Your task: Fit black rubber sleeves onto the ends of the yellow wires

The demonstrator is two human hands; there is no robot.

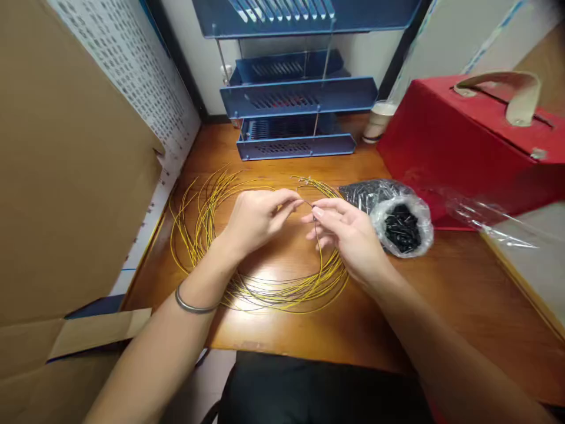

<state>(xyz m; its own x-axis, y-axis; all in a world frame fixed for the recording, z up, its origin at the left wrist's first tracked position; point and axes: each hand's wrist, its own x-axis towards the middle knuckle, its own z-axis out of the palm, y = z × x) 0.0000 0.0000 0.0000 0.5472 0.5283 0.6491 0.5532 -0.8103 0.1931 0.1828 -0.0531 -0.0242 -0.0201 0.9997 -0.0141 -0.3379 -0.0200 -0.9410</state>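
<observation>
My left hand (258, 218) pinches the thin dark tip of a wire between thumb and forefinger. Close to its right, my right hand (353, 232) grips a small black piece (313, 207) with thumb and forefinger, its other fingers loosely curled. From under those fingers a yellow-and-dark wire (319, 253) runs down to the coil. The wide loose coil of yellow wires (282, 299) lies on the table beneath both hands. Whether the wire passes through the black piece is too small to tell. Right of my right hand sits an open clear plastic bag (424, 224) of small black pieces (401, 228).
A blue tiered tray rack (300, 97) stands at the back of the wooden table (468, 306). Beside it are a paper cup (377, 122) and a red case (477, 141) with a pale handle. A cardboard sheet (75, 159) walls off the left side.
</observation>
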